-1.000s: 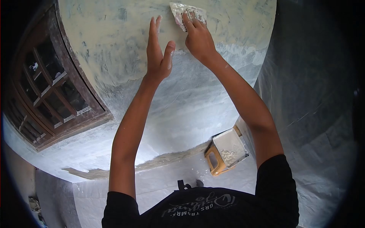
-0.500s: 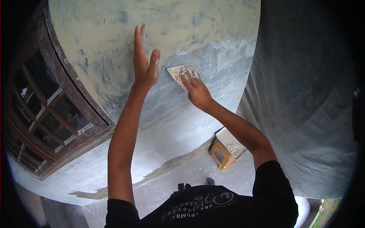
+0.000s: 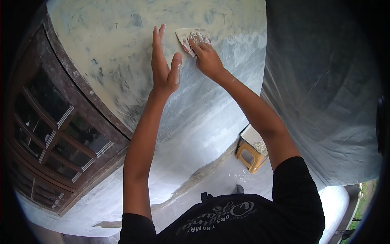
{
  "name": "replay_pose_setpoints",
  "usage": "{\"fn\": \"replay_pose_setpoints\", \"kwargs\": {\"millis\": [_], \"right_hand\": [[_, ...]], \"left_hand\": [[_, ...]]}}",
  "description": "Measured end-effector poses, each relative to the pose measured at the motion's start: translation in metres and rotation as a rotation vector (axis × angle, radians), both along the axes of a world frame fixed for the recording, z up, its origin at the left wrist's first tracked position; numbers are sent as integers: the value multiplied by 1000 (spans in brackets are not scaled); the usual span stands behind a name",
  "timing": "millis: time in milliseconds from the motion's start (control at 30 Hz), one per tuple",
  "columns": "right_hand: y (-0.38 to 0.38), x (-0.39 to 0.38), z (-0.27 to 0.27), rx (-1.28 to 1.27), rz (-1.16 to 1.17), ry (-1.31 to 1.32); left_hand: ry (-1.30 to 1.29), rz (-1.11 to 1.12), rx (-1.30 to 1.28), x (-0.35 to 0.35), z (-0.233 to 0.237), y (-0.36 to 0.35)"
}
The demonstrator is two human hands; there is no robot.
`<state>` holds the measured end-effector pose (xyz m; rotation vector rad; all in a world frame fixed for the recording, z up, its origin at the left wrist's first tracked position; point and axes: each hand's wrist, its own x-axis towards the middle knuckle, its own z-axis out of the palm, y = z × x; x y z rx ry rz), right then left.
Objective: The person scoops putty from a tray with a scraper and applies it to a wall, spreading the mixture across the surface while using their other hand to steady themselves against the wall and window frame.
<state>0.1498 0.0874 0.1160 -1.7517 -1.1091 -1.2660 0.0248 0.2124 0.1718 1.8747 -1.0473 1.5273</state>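
My right hand presses a putty-smeared flat scraper against the wall, fingers spread over the blade's back. The blade lies at the border between the yellowish upper coat and the grey-white lower part. My left hand rests flat on the wall just left of the scraper, fingers straight and apart, holding nothing.
A dark wooden window frame with glass panes fills the left. Plastic sheeting hangs on the right. Below my right arm an orange stool carries a white tray of putty. The floor is speckled with putty.
The scraper and my right hand went down the wall half a second ago and have now come back up. My left hand stayed flat on the wall.
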Motion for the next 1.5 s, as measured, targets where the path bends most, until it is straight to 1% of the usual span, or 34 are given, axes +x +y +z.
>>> {"fn": "replay_pose_setpoints", "kwargs": {"millis": [33,100,133,167,200,233,300,367,400,467,500,567,633,700,767,833,900,933,967,1000,1033,1100,1167,1233,1267,1300,1333,1367,1433,1467,1500], "right_hand": [[-2,-4,-25,-6,2,-6],[-14,-18,-71,-147,-22,155],[-21,-19,-87,-144,-27,154],[-28,-19,-102,-195,-9,156],[-35,-20,-105,-247,9,160],[-42,-15,-102,-245,5,158],[-54,0,-81,-148,-10,189],[-60,12,-37,-5,-78,125],[-61,24,-15,52,-77,70],[-63,43,27,125,-68,-22],[-62,52,44,126,-59,-24],[-60,68,67,164,-64,-56],[-55,81,66,121,-72,-61],[-48,87,37,61,-31,-110],[-46,89,-7,41,26,-133],[-57,80,-53,-45,79,-31],[-76,70,-92,-197,85,58],[-87,66,-98,-196,91,54],[-97,64,-102,-250,110,101],[-103,64,-99,-306,131,148],[-107,66,-84,-307,138,141],[-110,76,-40,-136,103,29],[-102,85,15,-8,123,-73],[-86,96,58,44,70,-171],[-77,102,68,46,82,-176],[-68,105,75,43,58,-244],[-62,108,77,41,33,-309],[-58,106,71,45,43,-310],[-52,101,40,-41,74,-274],[-53,98,20,-67,51,-314],[-56,94,-3,-105,61,-289]], "left_hand": [[-2,-5,1,1,-1,-1],[32,-23,0,2,-3,-3],[30,-29,3,3,-3,-4],[24,-26,8,5,-3,-5],[19,-24,13,8,-4,-5],[17,-28,14,11,-5,-7],[30,-29,12,17,-6,-9],[46,-34,3,23,-8,-14],[60,-39,-7,27,-9,-18],[63,-25,1,31,-11,-25],[67,-15,10,32,-11,-28],[57,6,8,39,-13,-33],[47,30,4,46,-13,-35],[40,25,-28,55,-14,-37],[40,45,-45,67,-14,-39],[47,61,-59,77,-16,-45],[53,49,-73,85,-18,-50],[50,55,-72,88,-19,-54],[44,68,-66,90,-20,-58],[39,83,-62,93,-21,-62],[33,91,-62,97,-21,-64],[26,90,-78,102,-22,-67],[-3,109,-87,106,-22,-71],[-32,131,-94,107,-21,-74],[-53,147,-91,107,-20,-74],[-72,162,-86,107,-20,-73],[-74,173,-84,106,-20,-72],[-80,180,-89,105,-20,-71],[-91,195,-99,104,-20,-67],[-85,209,-99,103,-21,-65],[-71,220,-97,101,-24,-65]]}}
